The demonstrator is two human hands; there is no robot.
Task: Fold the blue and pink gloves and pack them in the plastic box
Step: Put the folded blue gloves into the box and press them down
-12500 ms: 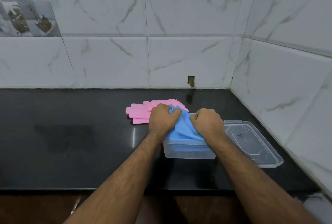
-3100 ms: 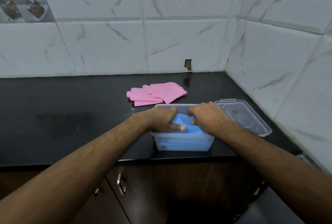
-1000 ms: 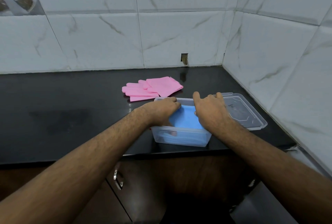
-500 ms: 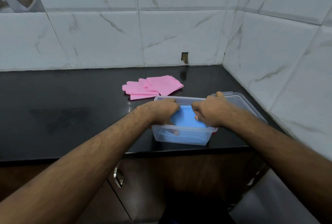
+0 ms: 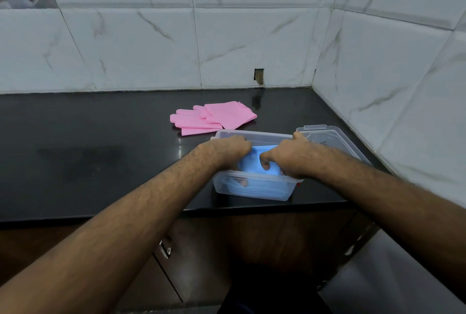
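The folded blue gloves (image 5: 255, 161) lie inside the clear plastic box (image 5: 267, 135) near the counter's front edge. My left hand (image 5: 227, 150) reaches into the box's left side, fingers curled down round the gloves' edge; one fingertip shows through the front wall. My right hand (image 5: 286, 158) is in the right side, fingers curled over the gloves' right edge and thumb pressing on top. The pink gloves (image 5: 214, 118) lie flat on the counter just behind the box, untouched.
The box's clear lid (image 5: 330, 138) lies on the black counter (image 5: 100, 142) right of the box, close to the tiled side wall (image 5: 390, 87). Wooden cabinet doors with a metal handle (image 5: 165, 248) sit below the counter edge.
My right hand came off the box's rim and lid side and curled down onto the blue gloves. My left hand stayed in the box's left side. The pink gloves have not moved.
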